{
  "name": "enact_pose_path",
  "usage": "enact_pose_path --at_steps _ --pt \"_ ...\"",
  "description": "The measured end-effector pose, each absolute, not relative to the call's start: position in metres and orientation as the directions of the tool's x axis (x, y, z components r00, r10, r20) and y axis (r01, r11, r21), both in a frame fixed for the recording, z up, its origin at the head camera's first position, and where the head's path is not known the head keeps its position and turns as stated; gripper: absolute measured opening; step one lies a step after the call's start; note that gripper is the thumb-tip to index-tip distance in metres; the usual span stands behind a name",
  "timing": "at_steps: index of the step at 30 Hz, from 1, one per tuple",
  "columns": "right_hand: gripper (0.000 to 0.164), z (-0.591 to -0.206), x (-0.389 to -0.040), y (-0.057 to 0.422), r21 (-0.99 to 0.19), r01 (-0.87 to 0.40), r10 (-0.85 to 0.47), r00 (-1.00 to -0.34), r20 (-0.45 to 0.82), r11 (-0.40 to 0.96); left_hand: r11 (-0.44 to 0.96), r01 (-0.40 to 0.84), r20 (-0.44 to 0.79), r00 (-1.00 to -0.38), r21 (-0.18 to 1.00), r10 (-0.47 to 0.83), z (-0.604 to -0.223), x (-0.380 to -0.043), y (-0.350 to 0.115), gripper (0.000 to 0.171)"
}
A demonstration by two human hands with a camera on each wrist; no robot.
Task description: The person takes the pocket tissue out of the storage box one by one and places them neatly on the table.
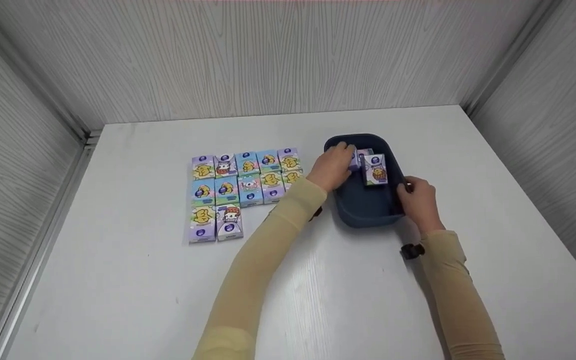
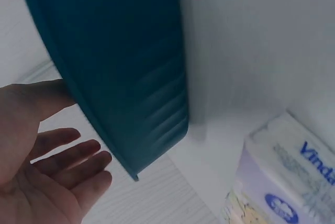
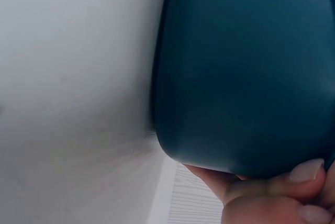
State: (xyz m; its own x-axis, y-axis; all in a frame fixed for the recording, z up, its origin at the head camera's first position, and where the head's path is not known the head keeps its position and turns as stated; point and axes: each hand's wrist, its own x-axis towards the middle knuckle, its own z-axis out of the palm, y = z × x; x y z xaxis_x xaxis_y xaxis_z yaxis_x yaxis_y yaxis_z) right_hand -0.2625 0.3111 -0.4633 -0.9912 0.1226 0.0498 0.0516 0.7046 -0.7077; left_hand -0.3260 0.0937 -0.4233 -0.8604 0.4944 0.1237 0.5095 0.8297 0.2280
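Note:
A dark blue plastic bin [image 1: 363,205] sits on the right half of the table. My right hand [image 1: 420,202] grips its right side, with curled fingers [image 3: 277,192] at the wall in the right wrist view. Over the bin's left rim reaches my left hand [image 1: 333,167], beside a purple tissue pack [image 1: 353,161] partly hidden by it. The left wrist view shows this hand's fingers [image 2: 78,166] loosely bent with nothing between them, the thumb passing behind the bin wall. Also inside the bin are a tissue pack with a cartoon print [image 1: 375,170] and a pinkish pack [image 1: 364,153] behind it.
Left of the bin, small printed tissue packs [image 1: 226,190] lie side by side in three rows, the front row shorter. My left forearm [image 1: 263,250] crosses over the right end of the rows. A pale wood-grain panel [image 1: 268,60] stands behind the white table [image 1: 133,280].

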Motion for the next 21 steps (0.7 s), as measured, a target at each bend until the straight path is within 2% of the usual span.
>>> enact_pose_path --at_steps 6,10,15,21 --pt "0.036 -0.464 -0.262 0.310 -0.714 0.036 0.114 -0.992 0.062 0.699 0.849 0.474 0.066 -0.879 0.233 0.472 -0.432 -0.330 0.105 0.058" --pt "0.037 -0.466 -0.262 0.311 -0.717 0.037 0.112 -0.992 0.057 0.696 0.883 0.432 0.031 -0.901 0.183 0.434 -0.435 -0.332 0.109 0.051" --pt "0.037 -0.467 -0.263 0.310 -0.717 0.042 0.118 -0.991 0.056 0.696 0.890 0.439 0.046 -0.899 0.121 0.436 -0.438 -0.334 0.111 0.041" --pt "0.038 -0.465 -0.263 0.311 -0.707 0.041 0.125 -0.990 0.067 0.706 0.872 0.463 0.065 -0.886 0.157 0.459 -0.438 -0.333 0.113 0.038"
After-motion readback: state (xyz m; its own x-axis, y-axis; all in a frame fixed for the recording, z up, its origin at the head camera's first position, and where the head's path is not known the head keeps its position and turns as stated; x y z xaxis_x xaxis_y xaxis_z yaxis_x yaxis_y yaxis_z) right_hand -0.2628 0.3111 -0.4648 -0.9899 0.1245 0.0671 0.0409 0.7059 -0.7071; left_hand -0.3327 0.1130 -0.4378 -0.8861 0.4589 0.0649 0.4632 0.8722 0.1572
